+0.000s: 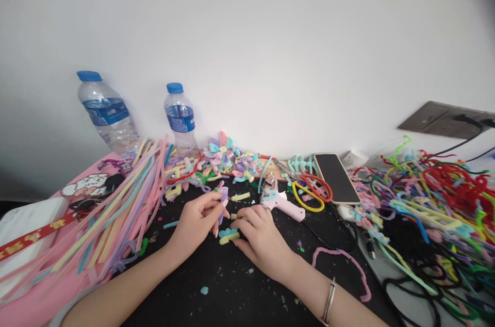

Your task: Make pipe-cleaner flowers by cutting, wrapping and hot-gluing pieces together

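My left hand (199,218) pinches a small purple and pink fuzzy piece (223,202) between thumb and fingers, above the black mat (216,296). Close beside it, my right hand (261,236) is curled over the mat, its fingertips around a small blue and yellow fuzzy piece (229,235). How firmly those fingers grip it is partly hidden. A short yellow piece (240,196) lies just beyond the hands. The pink glue gun (284,206) rests to the right of my right hand.
Red and yellow-handled scissors (309,195) and a phone (337,178) lie at the back right. Two water bottles (181,118) stand by the wall. Pastel fuzzy stems (116,208) spread at left; tangled coloured stems (456,187) pile at right. A pink stem (348,256) curves on the mat.
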A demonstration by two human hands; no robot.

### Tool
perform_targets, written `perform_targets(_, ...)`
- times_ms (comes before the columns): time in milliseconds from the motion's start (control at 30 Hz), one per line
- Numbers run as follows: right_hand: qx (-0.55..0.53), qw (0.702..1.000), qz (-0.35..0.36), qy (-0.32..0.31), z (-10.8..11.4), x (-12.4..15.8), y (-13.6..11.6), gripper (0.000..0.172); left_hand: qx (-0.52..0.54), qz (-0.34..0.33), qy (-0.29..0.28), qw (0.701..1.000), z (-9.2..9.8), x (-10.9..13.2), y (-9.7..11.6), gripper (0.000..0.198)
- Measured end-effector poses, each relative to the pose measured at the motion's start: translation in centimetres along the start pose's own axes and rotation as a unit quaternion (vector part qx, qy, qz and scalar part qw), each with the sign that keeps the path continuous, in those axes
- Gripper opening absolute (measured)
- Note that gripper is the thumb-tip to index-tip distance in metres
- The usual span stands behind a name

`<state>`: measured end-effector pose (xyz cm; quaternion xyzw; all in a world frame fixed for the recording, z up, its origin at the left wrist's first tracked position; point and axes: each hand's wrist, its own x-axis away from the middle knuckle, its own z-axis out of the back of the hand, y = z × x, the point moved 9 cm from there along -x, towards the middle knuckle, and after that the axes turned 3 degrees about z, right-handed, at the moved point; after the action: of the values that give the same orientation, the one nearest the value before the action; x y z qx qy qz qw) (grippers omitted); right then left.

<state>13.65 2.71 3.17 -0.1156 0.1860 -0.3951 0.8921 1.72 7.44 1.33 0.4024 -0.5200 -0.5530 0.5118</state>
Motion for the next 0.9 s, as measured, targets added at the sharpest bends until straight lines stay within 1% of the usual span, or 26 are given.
perform_targets(67, -0.026, 1.000, -0.003, 0.008, 0.0, 0.0, 0.1, 0.015, -0.002, -0.001, 0.000, 1.000, 0.0, 0.0, 0.1, 0.023)
perform_targets(133, -0.072, 0.997, -0.010, 0.029, 0.3, 0.1, 0.5, 0.010, -0.005, 0.000, -0.001, 1.000, 0.0, 0.0, 0.0, 0.023)
perform_targets(233, -0.153, 0.982, -0.053, 0.096, 1.1, 0.6, 2.2, 0.009, -0.012, 0.002, -0.011, 1.000, -0.1, 0.0, -0.1, 0.025)
perform_targets(300, -0.207, 0.961, -0.109, 0.150, 1.7, 1.1, 3.9, 0.006, -0.019, 0.002, -0.028, 0.999, -0.5, 0.0, -0.3, 0.025)
perform_targets(367, -0.268, 0.931, -0.159, 0.191, 2.0, 1.7, 5.5, 0.002, -0.029, 0.000, -0.054, 0.998, -1.0, 0.1, -0.6, 0.025)
perform_targets(433, -0.339, 0.896, -0.184, 0.218, 1.9, 2.1, 6.4, 0.005, -0.037, -0.001, -0.084, 0.996, -1.8, 0.4, -0.9, 0.024)
perform_targets(533, -0.425, 0.855, -0.190, 0.226, 1.6, 2.1, 6.7, 0.011, -0.041, 0.003, -0.127, 0.991, -3.0, 0.9, -1.2, 0.025)
perform_targets(600, -0.453, 0.842, -0.190, 0.224, 1.4, 2.0, 6.6, 0.013, -0.049, 0.008, -0.148, 0.988, -3.8, 1.3, -1.2, 0.026)
perform_targets(700, -0.475, 0.831, -0.187, 0.223, 1.3, 1.9, 6.4, 0.013, -0.064, 0.014, -0.160, 0.985, -4.4, 1.6, -1.0, 0.027)
perform_targets(900, -0.504, 0.820, -0.184, 0.200, 0.7, 1.7, 6.4, 0.011, -0.068, 0.023, -0.154, 0.985, -4.5, 1.5, -1.0, 0.026)
